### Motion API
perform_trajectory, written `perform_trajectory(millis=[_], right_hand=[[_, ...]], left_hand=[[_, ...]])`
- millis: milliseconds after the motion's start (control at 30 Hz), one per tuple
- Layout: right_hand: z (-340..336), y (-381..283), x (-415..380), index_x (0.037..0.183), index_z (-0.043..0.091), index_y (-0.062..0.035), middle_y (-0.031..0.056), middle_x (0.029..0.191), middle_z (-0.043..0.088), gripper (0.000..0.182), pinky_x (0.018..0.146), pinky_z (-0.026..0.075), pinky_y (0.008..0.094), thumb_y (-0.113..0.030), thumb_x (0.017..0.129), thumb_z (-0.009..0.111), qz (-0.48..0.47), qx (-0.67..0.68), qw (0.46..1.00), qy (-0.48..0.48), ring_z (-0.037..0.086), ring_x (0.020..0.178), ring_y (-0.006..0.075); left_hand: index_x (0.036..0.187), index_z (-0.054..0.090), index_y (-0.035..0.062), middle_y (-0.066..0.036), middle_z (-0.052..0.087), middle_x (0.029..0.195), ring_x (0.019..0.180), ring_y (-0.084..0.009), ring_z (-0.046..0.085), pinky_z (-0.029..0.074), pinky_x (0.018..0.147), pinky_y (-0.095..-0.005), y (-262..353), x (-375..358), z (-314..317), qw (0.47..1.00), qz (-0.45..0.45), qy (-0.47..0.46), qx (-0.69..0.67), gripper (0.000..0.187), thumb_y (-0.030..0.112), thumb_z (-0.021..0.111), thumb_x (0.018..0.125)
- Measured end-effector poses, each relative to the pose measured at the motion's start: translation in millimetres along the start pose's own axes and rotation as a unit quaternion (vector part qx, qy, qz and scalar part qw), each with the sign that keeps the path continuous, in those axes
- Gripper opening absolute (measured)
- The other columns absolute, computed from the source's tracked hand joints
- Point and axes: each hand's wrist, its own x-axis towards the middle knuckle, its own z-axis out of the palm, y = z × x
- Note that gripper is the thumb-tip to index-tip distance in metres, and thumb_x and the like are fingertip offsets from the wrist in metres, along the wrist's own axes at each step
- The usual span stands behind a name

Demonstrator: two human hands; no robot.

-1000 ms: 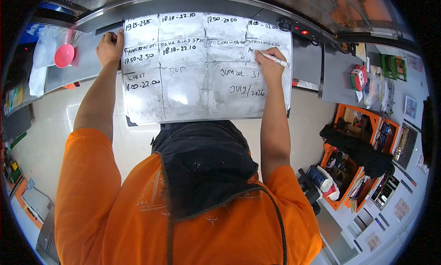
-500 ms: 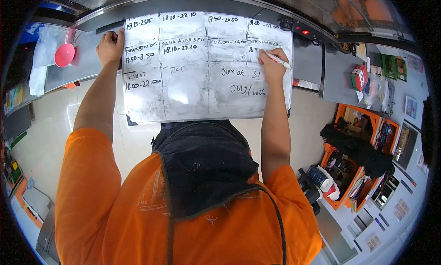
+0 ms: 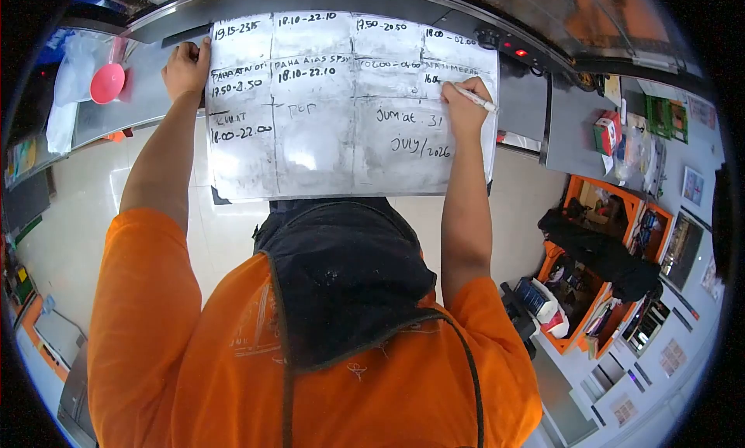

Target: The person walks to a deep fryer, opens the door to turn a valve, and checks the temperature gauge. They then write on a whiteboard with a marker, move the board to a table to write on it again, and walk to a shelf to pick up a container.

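Rightward along the far-right cell, my right hand (image 3: 467, 107) has advanced, pinching the marker (image 3: 475, 99) against the whiteboard (image 3: 326, 149). My left hand (image 3: 185, 69) grips the board's far-left edge on the surface (image 3: 124, 110).

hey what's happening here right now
A person in an orange shirt is writing on a whiteboard propped on a steel counter. The right hand holds a marker with its tip at a cell in the board's upper right, under a line of writing. The left hand grips the board's upper left edge. A pink scoop lies on the counter.
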Motion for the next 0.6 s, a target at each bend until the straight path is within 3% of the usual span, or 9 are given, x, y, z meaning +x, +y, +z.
perform_trajectory(millis=[67,167,467,600], right_hand=[[2.3,-7.0,-1.4,0.066,0.049,-0.0030,0.0084,0.057,0.059,0.021,0.045,0.043,0.0255,0.001,0.068,0.070,-0.010,-0.011,1.000,0.007,0.054,0.047,0.0117],[3.8,-18.9,-2.0,0.067,0.048,-0.0035,0.0091,0.058,0.059,0.022,0.044,0.043,0.0253,0.000,0.069,0.070,0.056,0.101,0.993,0.010,0.055,0.047,0.0121],[-11.1,-10.0,-1.7,0.067,0.049,-0.0039,0.0081,0.057,0.058,0.023,0.042,0.042,0.0261,-0.002,0.068,0.072,0.057,-0.002,0.998,0.017,0.054,0.047,0.0117],[-14.6,-5.9,-0.2,0.073,0.050,-0.0024,0.0079,0.060,0.058,0.020,0.045,0.044,0.0270,0.001,0.069,0.070,0.045,0.049,0.997,0.050,0.055,0.049,0.0130]], left_hand=[[0.073,0.059,0.0093,-0.007,0.062,0.078,0.079,-0.0282,0.059,0.039,0.075,-0.0398,-1.6,2.0,-0.1,1.000,-0.001,0.000,0.003,0.043,0.051,0.054,0.081],[0.073,0.059,0.0092,-0.007,0.062,0.078,0.079,-0.0280,0.059,0.039,0.075,-0.0398,-2.8,-0.1,3.3,1.000,-0.003,-0.011,0.015,0.044,0.052,0.054,0.081],[0.073,0.060,0.0089,-0.008,0.062,0.079,0.081,-0.0275,0.059,0.039,0.076,-0.0399,-2.1,2.2,3.0,1.000,-0.003,-0.009,0.019,0.045,0.053,0.053,0.081],[0.073,0.060,0.0091,-0.008,0.062,0.079,0.081,-0.0276,0.059,0.039,0.077,-0.0396,-5.3,3.4,4.6,1.000,-0.006,-0.017,0.018,0.045,0.053,0.053,0.081]])
